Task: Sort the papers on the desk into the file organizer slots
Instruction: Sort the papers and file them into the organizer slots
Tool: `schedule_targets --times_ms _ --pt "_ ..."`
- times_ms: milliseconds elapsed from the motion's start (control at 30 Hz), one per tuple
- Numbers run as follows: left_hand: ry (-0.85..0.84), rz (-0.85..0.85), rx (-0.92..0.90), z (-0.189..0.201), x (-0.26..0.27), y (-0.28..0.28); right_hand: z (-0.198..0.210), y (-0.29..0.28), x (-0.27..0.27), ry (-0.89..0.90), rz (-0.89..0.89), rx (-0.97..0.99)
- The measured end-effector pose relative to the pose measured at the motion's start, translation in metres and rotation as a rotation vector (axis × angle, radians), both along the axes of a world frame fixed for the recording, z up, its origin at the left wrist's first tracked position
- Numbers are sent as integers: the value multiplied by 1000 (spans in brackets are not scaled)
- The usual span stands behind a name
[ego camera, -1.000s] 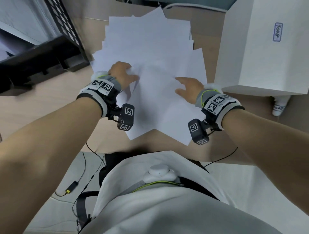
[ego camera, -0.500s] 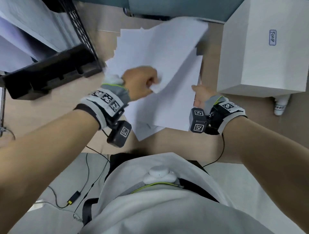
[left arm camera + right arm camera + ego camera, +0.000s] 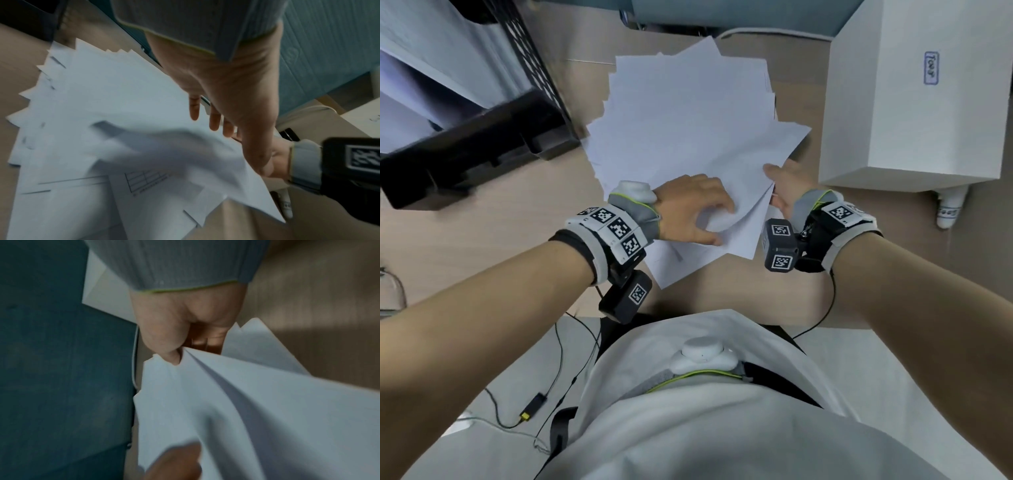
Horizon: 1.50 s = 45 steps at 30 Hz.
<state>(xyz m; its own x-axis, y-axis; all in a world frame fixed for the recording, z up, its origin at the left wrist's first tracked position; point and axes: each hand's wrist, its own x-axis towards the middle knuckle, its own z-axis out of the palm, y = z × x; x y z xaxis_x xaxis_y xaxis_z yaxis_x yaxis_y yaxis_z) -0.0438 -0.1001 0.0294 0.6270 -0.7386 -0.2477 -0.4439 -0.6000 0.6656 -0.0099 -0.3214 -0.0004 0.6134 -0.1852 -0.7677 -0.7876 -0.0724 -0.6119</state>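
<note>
Left hand (image 3: pixel 688 209): centre of the head view, palm down on the near part of the papers (image 3: pixel 688 126), fingers bent and gathering a buckled top sheet (image 3: pixel 736 192) against the thumb. Right hand (image 3: pixel 786 192): just right of it, pinching the right edge of the same sheet; in the right wrist view, thumb (image 3: pixel 164 344) on top, fingers curled beneath, sheet creased at the pinch.

By size, in the head view:
- Desk (image 3: pixel 482 240): light wood, across the middle of the frame.
- White box (image 3: pixel 914 102): upper right, on the desk, just beside the papers; small blue label (image 3: pixel 930 68) on its top.
- File organizer (image 3: pixel 472 150): black, upper left, near the left edge of the papers; white sheets (image 3: pixel 417 58) already standing in its slots.
- Papers: fanned pile, upper centre, between organizer and box, flat on the desk; printed lines and a grid visible on lower sheets in the left wrist view.
- White bottle (image 3: pixel 948 209): right of frame, at the near edge of the box, partly hidden by it.
- Black cable (image 3: pixel 558 359): lower left, below the desk edge.
</note>
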Motion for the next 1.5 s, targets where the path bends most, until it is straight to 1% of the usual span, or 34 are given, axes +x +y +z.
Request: schedule_targets --times_ms 67,100,167,200,267,300,333,367,433,500,567,633,700,767,867,900,967,1033,1133,1200,1267,1367,1433,1500 --pt "112 83 -2 -1 4 11 9 6 7 -101 57 -63" --pt "169 154 -22 -1 7 16 15 10 11 -146 82 -93" --pt "329 359 -100 7 15 25 30 22 19 -229 184 -124" --pt "449 482 -177 11 20 27 38 30 22 -275 256 -98" --pt "687 695 -387 21 27 26 56 52 22 -347 384 33" --pt "755 770 -487 24 30 24 64 64 21 -372 446 102" --pt "777 848 -558 25 32 23 69 77 19 -385 509 154" --pt "760 944 -591 28 34 23 74 88 17 -394 566 189" --pt "672 1113 -586 29 39 28 73 102 17 -374 625 257" --pt "576 1257 -471 23 42 37 69 104 20 -296 583 291" --pt "491 1365 -292 13 42 47 57 94 24 -205 467 273" --pt "485 1401 -114 -1 40 59 34 74 29 -136 364 171" --pt "529 1415 20 -13 37 74 6 48 33 -94 313 -35" --pt "574 1440 112 -32 38 92 -13 26 40 -74 325 -193" --pt "641 1503 173 -47 41 107 -20 12 58 -63 454 -364" --pt "661 1515 180 -52 42 110 -21 11 66 -81 474 -403" --pt "699 1518 192 -58 44 113 -24 15 80 -115 505 -466" --pt "741 1510 214 -61 46 115 -27 23 90 -130 576 -507" --pt "773 1494 236 -67 52 116 -36 30 101 -102 651 -598" --pt "775 1480 223 -70 54 116 -40 30 104 -78 644 -649" --pt "762 1463 236 -72 56 116 -46 26 105 -72 587 -642" --pt "751 1444 244 -72 58 117 -43 23 103 -103 511 -625" --pt "770 1422 234 -71 57 119 -41 21 98 -135 544 -631" --pt "790 1415 184 -72 57 120 -39 18 95 -135 616 -647"
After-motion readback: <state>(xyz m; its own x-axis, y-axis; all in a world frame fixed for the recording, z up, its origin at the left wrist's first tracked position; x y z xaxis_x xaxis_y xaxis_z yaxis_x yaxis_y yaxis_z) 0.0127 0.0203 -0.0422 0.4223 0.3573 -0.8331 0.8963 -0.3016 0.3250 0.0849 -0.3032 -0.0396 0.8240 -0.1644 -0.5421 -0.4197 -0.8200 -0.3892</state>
